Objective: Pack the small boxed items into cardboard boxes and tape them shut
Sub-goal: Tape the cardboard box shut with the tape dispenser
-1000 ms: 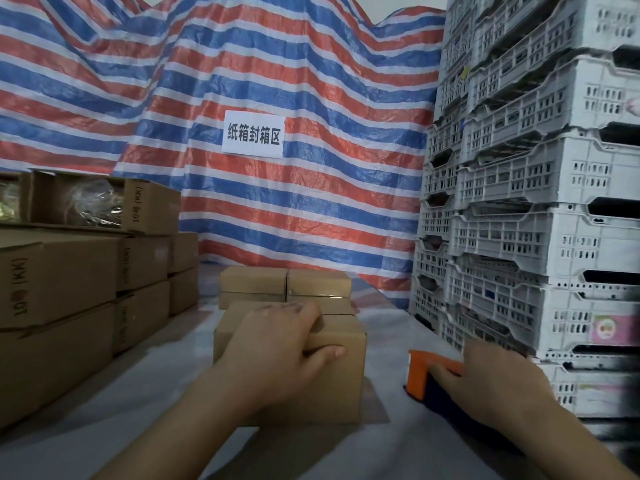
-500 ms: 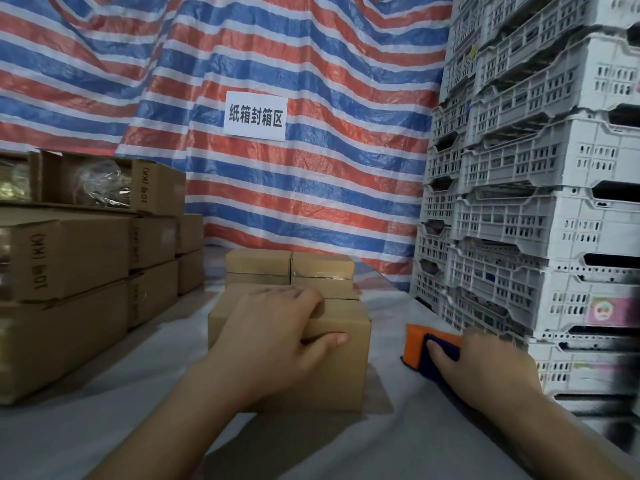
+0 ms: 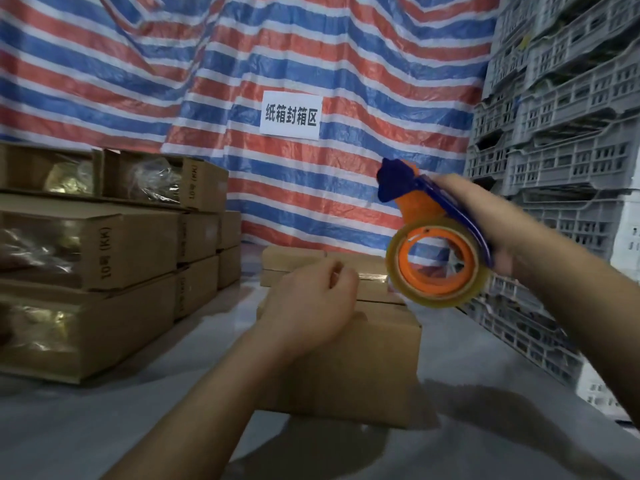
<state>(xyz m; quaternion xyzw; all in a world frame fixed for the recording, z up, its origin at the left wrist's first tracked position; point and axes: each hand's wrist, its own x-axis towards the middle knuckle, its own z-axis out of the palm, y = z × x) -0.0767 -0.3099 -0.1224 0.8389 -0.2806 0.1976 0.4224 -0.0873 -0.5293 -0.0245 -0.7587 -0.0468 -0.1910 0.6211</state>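
A closed brown cardboard box (image 3: pixel 367 368) stands on the grey table in front of me. My left hand (image 3: pixel 308 306) rests on its top near the far edge, fingers curled and holding nothing that I can see. My right hand (image 3: pixel 485 223) grips an orange and blue tape dispenser (image 3: pixel 433 237) in the air above the box's right end. A roll of clear tape sits on the dispenser, facing me.
Two more small closed boxes (image 3: pixel 294 261) sit behind the front one. Stacked cardboard cartons (image 3: pixel 104 258) fill the left side, some open with bagged items. Grey plastic crates (image 3: pixel 561 168) tower on the right. A striped tarp with a white sign (image 3: pixel 290 115) hangs behind.
My right hand has lifted the tape dispenser off the table and raised it above the box. My left hand has shifted from gripping the box's top edge to resting curled on it.
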